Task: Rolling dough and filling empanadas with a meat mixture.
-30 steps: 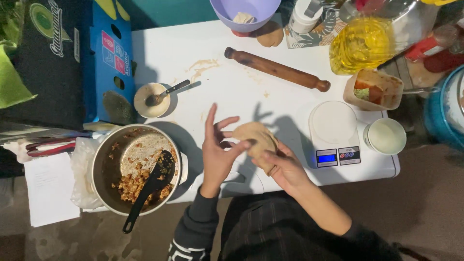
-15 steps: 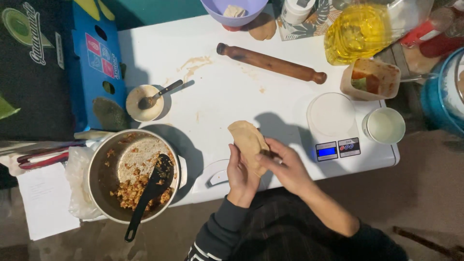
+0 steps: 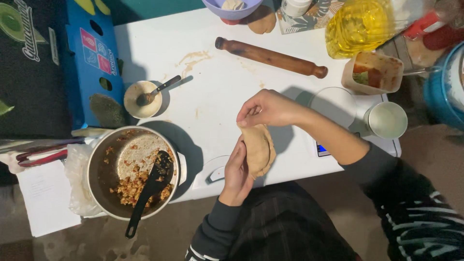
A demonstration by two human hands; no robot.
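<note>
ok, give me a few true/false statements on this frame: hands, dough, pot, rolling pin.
1. Both hands hold the folded tan dough pocket. True: the left hand cradles it from below and the right hand pinches its top edge.
2. The brown wooden rolling pin is in the right hand. False: it lies untouched on the white table.
3. The black spatula rests in the round metal pot with the chopped filling. True.
4. The small beige bowl holds no utensil. False: a spoon sits in it.
</note>
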